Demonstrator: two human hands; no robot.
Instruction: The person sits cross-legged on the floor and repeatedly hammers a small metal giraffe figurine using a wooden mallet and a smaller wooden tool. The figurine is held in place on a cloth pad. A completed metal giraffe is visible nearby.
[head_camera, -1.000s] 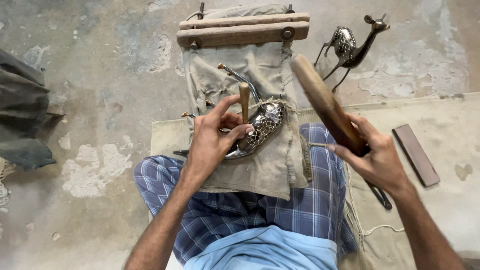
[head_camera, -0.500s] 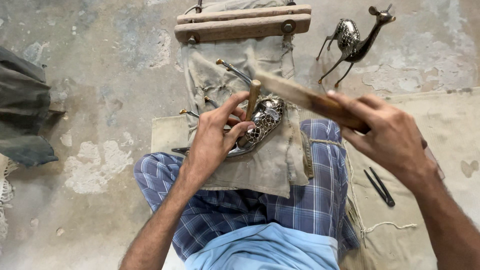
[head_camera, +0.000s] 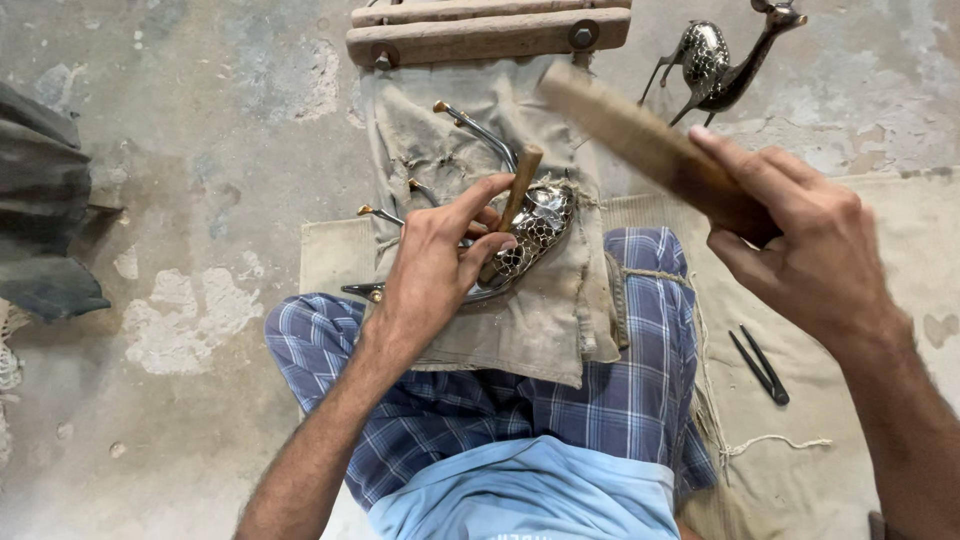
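My left hand (head_camera: 440, 260) holds a short wooden punch (head_camera: 516, 195) upright against a shiny metal animal figure (head_camera: 530, 235) that lies on a dirty cloth (head_camera: 545, 320) over my lap. The figure's thin legs (head_camera: 470, 125) stick out toward the far side. My right hand (head_camera: 810, 250) grips a flat wooden mallet (head_camera: 640, 140), raised and blurred, above and to the right of the punch.
A finished metal deer figure (head_camera: 715, 60) stands at the top right on the concrete floor. A wooden block with bolts (head_camera: 480, 35) lies at the cloth's far end. Black pliers (head_camera: 762, 365) rest on the mat at the right. Dark fabric (head_camera: 40, 200) lies at left.
My right hand has swung the wooden mallet up and to the right, away from the punch. My left hand keeps the punch on the figure.
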